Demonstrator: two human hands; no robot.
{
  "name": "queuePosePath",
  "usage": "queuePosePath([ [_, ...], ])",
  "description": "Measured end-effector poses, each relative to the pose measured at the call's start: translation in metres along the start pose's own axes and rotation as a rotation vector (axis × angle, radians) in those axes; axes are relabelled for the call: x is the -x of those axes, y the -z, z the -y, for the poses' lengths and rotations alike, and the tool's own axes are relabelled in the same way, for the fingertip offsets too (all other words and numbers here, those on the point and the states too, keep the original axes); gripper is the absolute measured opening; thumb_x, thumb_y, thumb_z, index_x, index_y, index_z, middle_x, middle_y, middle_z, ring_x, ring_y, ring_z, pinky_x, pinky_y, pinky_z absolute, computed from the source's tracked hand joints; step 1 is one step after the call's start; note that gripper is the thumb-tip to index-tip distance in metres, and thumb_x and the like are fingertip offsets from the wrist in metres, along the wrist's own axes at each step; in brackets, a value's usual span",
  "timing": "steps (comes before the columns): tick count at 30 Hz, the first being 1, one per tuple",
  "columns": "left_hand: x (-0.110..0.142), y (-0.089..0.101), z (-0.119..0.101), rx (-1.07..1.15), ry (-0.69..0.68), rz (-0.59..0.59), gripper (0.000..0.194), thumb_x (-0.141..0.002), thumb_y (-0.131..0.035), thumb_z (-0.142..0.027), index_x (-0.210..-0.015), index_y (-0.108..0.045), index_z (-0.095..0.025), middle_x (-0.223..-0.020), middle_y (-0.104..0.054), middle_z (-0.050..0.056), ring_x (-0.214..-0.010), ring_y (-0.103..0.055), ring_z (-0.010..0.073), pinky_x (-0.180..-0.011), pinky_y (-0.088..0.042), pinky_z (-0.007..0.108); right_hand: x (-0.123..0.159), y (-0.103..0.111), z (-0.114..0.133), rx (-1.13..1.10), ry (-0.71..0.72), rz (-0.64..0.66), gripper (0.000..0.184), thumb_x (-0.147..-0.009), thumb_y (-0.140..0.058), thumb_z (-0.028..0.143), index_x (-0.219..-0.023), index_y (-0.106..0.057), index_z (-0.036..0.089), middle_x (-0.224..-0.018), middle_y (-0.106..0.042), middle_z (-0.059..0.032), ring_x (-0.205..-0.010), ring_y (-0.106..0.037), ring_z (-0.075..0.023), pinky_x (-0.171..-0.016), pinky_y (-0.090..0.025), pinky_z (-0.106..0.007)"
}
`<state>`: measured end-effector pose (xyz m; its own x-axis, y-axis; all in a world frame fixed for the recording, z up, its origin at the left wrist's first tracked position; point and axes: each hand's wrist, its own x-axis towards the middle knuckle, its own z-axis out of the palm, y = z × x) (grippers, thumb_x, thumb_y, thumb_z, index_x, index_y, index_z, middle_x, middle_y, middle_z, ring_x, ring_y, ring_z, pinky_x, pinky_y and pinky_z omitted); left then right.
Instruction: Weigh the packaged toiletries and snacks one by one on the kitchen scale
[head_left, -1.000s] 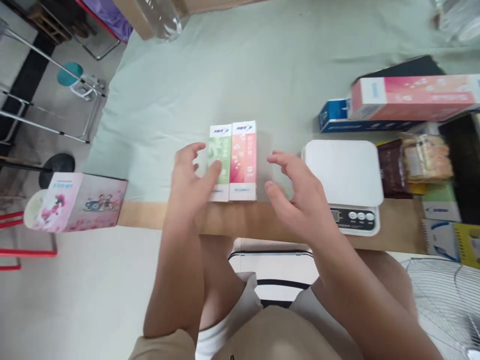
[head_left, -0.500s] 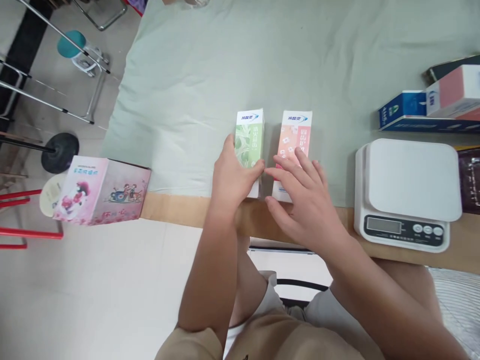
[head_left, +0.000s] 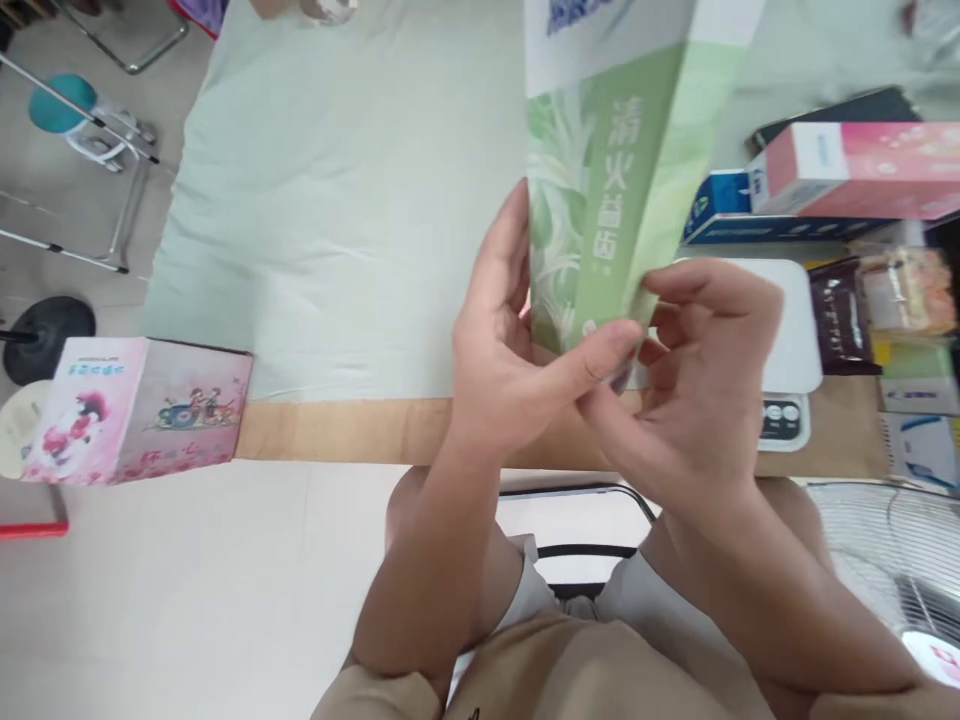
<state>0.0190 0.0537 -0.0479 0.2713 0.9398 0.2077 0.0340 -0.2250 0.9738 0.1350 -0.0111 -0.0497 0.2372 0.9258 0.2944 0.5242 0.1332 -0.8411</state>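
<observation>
A green and white toothpaste box (head_left: 592,190) with leaf pictures and white lettering is lifted close to the camera, tilted, its upper end cut off by the frame. My left hand (head_left: 517,340) is closed around its lower left side, thumb across the front near the bottom. On the lower right edge, my right hand (head_left: 697,370) grips the same box with bent fingers. The bottom end is partly covered by both hands. A sliver of pink shows behind my left fingers; the pink flowered box is otherwise hidden.
Right of my hands stands a white kitchen scale (head_left: 787,330), partly covered. Behind it lie a pink box (head_left: 885,165) and a blue box (head_left: 724,205); beside it, a dark packet (head_left: 844,315). A pink cartoon carton (head_left: 187,400) stands at the left table edge. A fan (head_left: 885,560) is at lower right.
The green toothpaste box has been raised from the table toward the camera. My right hand has left the pink box and now grips the green one too. The view has shifted rightward.
</observation>
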Motion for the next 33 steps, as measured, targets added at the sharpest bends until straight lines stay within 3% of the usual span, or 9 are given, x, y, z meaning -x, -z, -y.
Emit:
queuePosePath([
  [3,0.003,-0.026,0.001,0.035,0.028,0.089,0.068,-0.097,-0.065,-0.038,-0.158,-0.037,-0.044,-0.168,-0.045,-0.004,-0.155,-0.050,0.0303,-0.110,-0.062,0.041,-0.005,0.023,-0.015,-0.179,-0.041,-0.112,0.046,-0.091,-0.064,0.019,-0.130,-0.045,0.033,-0.129,-0.065,-0.0054,-0.095,-0.070,-0.0173,-0.072,-0.059,-0.035],
  [7,0.008,-0.060,0.007,0.151,0.174,0.163,0.070,-0.094,-0.069,-0.031,-0.157,-0.042,-0.041,-0.166,-0.045,0.002,-0.139,-0.062,0.0283,-0.100,-0.067,0.039,-0.016,0.058,-0.045,-0.143,-0.098,-0.142,0.047,-0.087,-0.056,0.013,-0.130,-0.053,0.030,-0.134,-0.070,-0.0062,-0.094,-0.073,-0.0172,-0.070,-0.060,-0.032],
  [13,0.011,-0.090,0.015,-0.079,0.348,0.202,0.074,-0.093,-0.070,-0.032,-0.160,-0.039,-0.034,-0.154,-0.056,0.011,-0.121,-0.070,0.0255,-0.088,-0.069,0.036,-0.021,0.092,-0.074,0.074,-0.207,0.015,0.050,-0.079,-0.056,0.020,-0.128,-0.062,0.025,-0.132,-0.075,-0.0063,-0.088,-0.074,-0.0203,-0.076,-0.063,-0.039],
  [16,0.010,-0.098,0.013,-0.255,0.320,0.181,0.074,-0.091,-0.072,-0.035,-0.159,-0.044,-0.030,-0.144,-0.060,0.013,-0.112,-0.070,0.0247,-0.079,-0.066,0.035,-0.017,0.101,-0.081,0.166,-0.201,0.025,0.051,-0.079,-0.056,0.022,-0.129,-0.067,0.023,-0.121,-0.079,-0.0071,-0.098,-0.072,-0.0263,-0.089,-0.062,-0.048],
  [19,0.009,-0.105,0.012,-0.426,0.284,0.183,0.071,-0.090,-0.071,-0.038,-0.157,-0.049,-0.028,-0.134,-0.065,0.011,-0.105,-0.068,0.0231,-0.085,-0.063,0.038,-0.012,0.108,-0.090,0.215,-0.207,0.023,0.046,-0.083,-0.056,0.026,-0.126,-0.072,0.021,-0.115,-0.080,-0.0095,-0.104,-0.070,-0.0297,-0.097,-0.058,-0.053],
  [23,0.003,-0.107,0.013,-0.463,0.346,0.184,0.064,-0.091,-0.069,-0.046,-0.151,-0.055,-0.028,-0.135,-0.065,0.010,-0.102,-0.066,0.0224,-0.086,-0.059,0.039,-0.008,0.118,-0.101,0.158,-0.274,-0.050,0.041,-0.086,-0.058,0.033,-0.124,-0.070,0.023,-0.119,-0.079,-0.0104,-0.106,-0.070,-0.0295,-0.095,-0.058,-0.052],
  [28,-0.004,-0.104,0.010,-0.536,0.392,0.240,0.058,-0.094,-0.060,-0.060,-0.137,-0.065,-0.023,-0.132,-0.065,0.013,-0.107,-0.066,0.0273,-0.083,-0.058,0.041,-0.009,0.123,-0.102,0.106,-0.278,-0.142,0.040,-0.086,-0.057,0.035,-0.122,-0.069,0.022,-0.116,-0.078,-0.0100,-0.102,-0.071,-0.0266,-0.091,-0.059,-0.049],
  [31,-0.004,-0.103,0.009,-0.575,0.385,0.287,0.062,-0.092,-0.061,-0.064,-0.138,-0.067,-0.023,-0.122,-0.064,0.012,-0.105,-0.065,0.0271,-0.084,-0.058,0.042,-0.013,0.118,-0.099,0.106,-0.273,-0.081,0.039,-0.089,-0.055,0.035,-0.121,-0.070,0.020,-0.119,-0.078,-0.0116,-0.111,-0.071,-0.0293,-0.098,-0.058,-0.051],
  [33,-0.003,-0.103,0.009,-0.587,0.358,0.296,0.054,-0.092,-0.061,-0.062,-0.130,-0.071,-0.024,-0.114,-0.062,0.010,-0.101,-0.064,0.0254,-0.083,-0.058,0.041,-0.014,0.113,-0.096,0.112,-0.267,-0.014,0.042,-0.090,-0.052,0.036,-0.124,-0.070,0.017,-0.123,-0.078,-0.0135,-0.116,-0.070,-0.0311,-0.102,-0.058,-0.052],
])
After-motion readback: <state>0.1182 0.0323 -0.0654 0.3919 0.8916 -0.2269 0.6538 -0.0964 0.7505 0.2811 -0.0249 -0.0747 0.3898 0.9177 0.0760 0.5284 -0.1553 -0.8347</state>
